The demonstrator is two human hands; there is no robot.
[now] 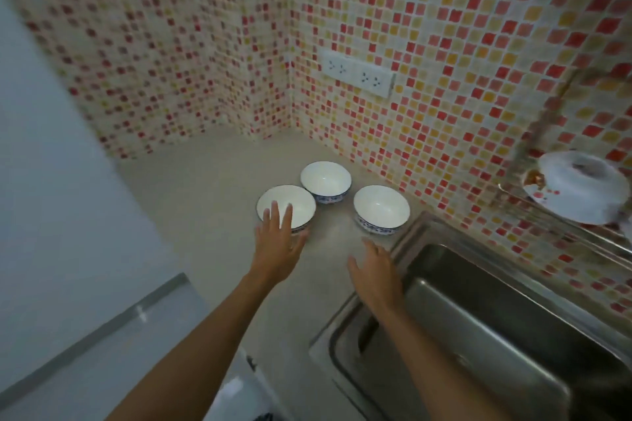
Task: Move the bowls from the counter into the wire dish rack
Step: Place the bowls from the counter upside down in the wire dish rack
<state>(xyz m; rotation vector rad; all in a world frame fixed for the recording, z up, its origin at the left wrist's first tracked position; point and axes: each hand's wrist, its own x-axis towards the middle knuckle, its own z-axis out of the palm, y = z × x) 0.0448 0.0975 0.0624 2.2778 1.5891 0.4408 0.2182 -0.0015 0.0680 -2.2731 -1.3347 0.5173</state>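
Three white bowls with blue patterned outsides stand upright on the grey counter (205, 188) in the corner: a left bowl (297, 202), a back bowl (325, 180) and a right bowl (381, 209). My left hand (278, 243) reaches over the near rim of the left bowl, fingers spread, holding nothing. My right hand (374, 270) hovers open just short of the right bowl, not touching it. No wire dish rack is clearly in view.
A steel sink (496, 335) lies at the right, right beside my right arm. A white upturned dish (578, 188) sits on a metal rail at the far right. Mosaic tile walls with a double socket (355, 75) close the corner. A white appliance (51, 181) stands left.
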